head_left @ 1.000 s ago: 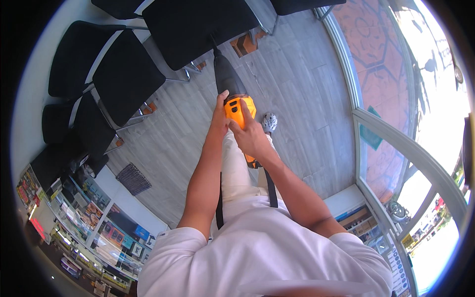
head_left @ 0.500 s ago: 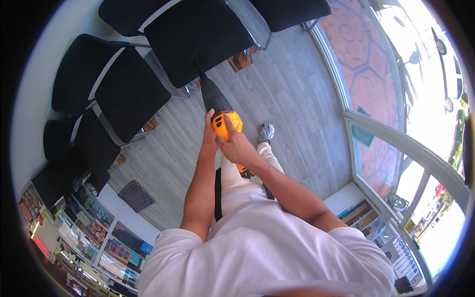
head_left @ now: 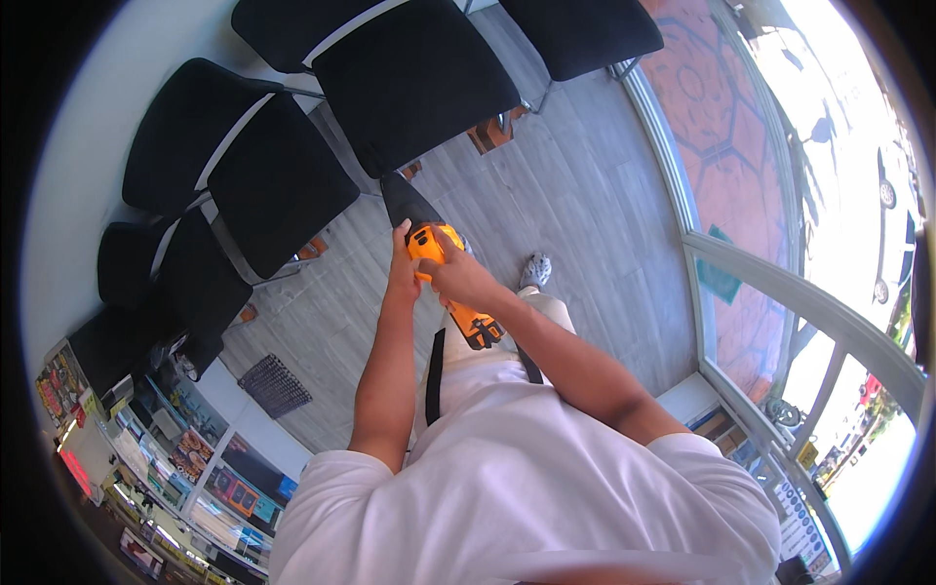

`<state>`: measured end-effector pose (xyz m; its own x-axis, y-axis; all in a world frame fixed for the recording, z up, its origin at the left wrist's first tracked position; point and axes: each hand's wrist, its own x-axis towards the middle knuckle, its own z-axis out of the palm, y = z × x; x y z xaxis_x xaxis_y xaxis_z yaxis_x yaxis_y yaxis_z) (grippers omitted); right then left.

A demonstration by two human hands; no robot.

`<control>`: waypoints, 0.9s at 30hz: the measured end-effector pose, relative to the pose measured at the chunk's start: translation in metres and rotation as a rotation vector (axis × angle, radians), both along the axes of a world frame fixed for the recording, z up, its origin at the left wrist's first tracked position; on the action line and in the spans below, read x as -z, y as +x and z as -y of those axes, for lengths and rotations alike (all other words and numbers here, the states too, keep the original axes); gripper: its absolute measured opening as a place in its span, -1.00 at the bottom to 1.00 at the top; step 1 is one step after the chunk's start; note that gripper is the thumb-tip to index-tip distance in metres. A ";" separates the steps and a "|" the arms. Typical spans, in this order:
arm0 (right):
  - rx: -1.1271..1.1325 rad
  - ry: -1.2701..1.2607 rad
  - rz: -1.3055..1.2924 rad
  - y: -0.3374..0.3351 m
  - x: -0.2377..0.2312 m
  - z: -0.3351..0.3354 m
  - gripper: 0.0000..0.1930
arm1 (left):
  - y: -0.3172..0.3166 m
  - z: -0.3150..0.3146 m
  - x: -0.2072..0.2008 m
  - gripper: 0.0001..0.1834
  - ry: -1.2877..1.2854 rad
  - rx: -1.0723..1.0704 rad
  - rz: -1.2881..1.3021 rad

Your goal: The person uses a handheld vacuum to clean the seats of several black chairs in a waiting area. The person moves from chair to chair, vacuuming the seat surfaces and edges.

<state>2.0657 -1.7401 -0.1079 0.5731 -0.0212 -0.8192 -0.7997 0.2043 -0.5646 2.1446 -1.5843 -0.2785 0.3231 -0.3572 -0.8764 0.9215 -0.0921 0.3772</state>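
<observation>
Head view, looking straight down past a white T-shirt [head_left: 526,487] at two bare forearms. Orange handheld tool [head_left: 437,255] gripped out front at about waist height, over the grey plank floor [head_left: 585,195], black nozzle [head_left: 405,203] aimed toward the row of black chairs [head_left: 414,83]. Left hand [head_left: 402,271] wrapped along the tool's left flank, fingers [head_left: 401,237] pressed together and curled up the orange body, steadying it from the side. Right hand [head_left: 466,281] clamped over the top and rear, fingers closed round the casing, so likely the hand bearing the weight and steering. Two-handed hold, nozzle forward and angled downward, arms well extended: looks like a hold meant to keep the front end pointed at the seats or the floor under them. Orange and black rear part [head_left: 478,330] sticking back toward the body below the right wrist.

Hard to make out: any switch or trigger, buried under the right palm. Thumbs not clearly separable. Nozzle tip lost against the dark chair seat, so touching or apart cannot be told. Black strap [head_left: 435,375] hanging down the front, ends cut off behind shirt and arm. One grey shoe [head_left: 534,270] showing, the other hidden. Shelves of colourful packets [head_left: 195,478] lower left, bent by the lens, too small to identify.
</observation>
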 end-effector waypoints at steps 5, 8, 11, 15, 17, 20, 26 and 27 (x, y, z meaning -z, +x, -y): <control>0.389 0.308 0.084 0.018 0.015 0.008 -0.02 | 0.024 0.002 -0.004 -0.14 -0.150 0.074 -0.061; 0.405 0.418 0.070 0.028 0.022 0.025 -0.03 | 0.024 0.018 -0.015 -0.15 -0.132 0.043 -0.054; 0.317 0.391 0.068 0.034 0.022 0.047 -0.03 | 0.020 0.044 -0.030 -0.20 -0.057 0.003 -0.017; 0.360 0.363 0.022 0.029 0.017 0.098 -0.06 | 0.020 0.102 -0.046 -0.27 0.004 0.003 0.007; 0.390 0.309 0.004 0.019 0.014 0.131 -0.08 | 0.020 0.143 -0.046 -0.29 -0.004 0.062 -0.038; 0.514 0.267 0.013 0.010 0.009 0.189 -0.06 | 0.016 0.214 -0.047 -0.28 -0.090 0.124 -0.002; 0.564 0.211 -0.016 0.000 -0.003 0.256 -0.16 | 0.013 0.286 -0.042 -0.28 -0.126 0.190 0.014; 0.558 0.206 -0.029 0.000 -0.004 0.255 -0.17 | 0.013 0.285 -0.040 -0.26 -0.079 0.185 0.010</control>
